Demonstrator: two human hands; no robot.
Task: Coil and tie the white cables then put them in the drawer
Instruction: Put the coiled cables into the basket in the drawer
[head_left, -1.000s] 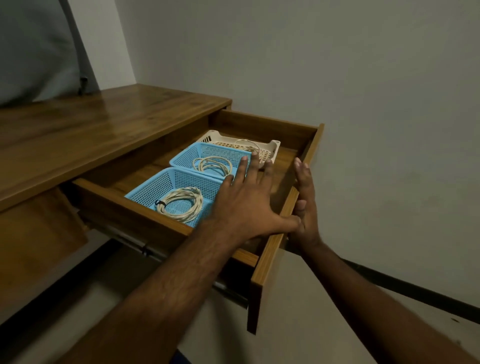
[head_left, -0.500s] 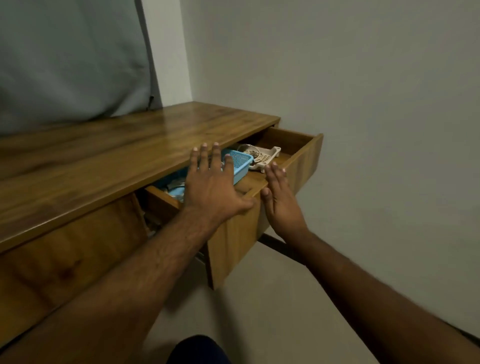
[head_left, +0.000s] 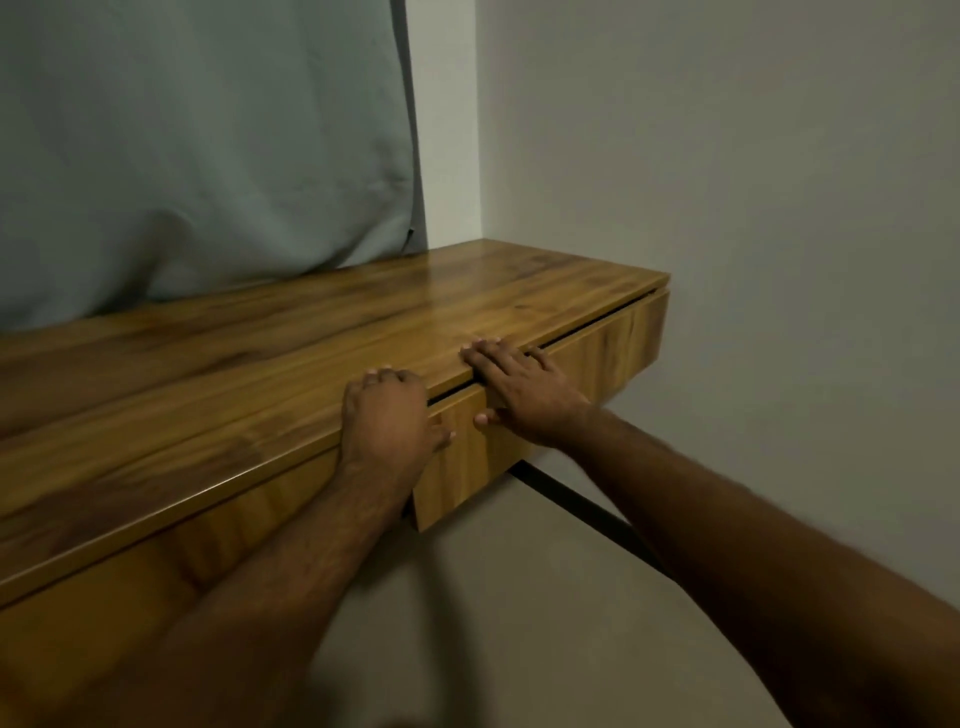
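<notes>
The wooden drawer (head_left: 602, 358) sits pushed in under the desk top (head_left: 322, 353), with only a thin dark gap along its upper edge. The white cables and the baskets inside it are hidden. My left hand (head_left: 387, 415) lies flat over the desk's front edge, thumb on the drawer front. My right hand (head_left: 524, 389) presses flat on the drawer front, its fingertips reaching onto the desk edge. Neither hand holds anything.
A grey curtain (head_left: 208, 156) hangs behind the desk at the left. A plain wall (head_left: 753, 208) closes off the right side, with a dark skirting strip (head_left: 582, 504) along the floor below the drawer.
The drawer has slid from wide open to nearly closed under both hands. The baskets and coiled cables have gone out of sight. My view has swung to the left.
</notes>
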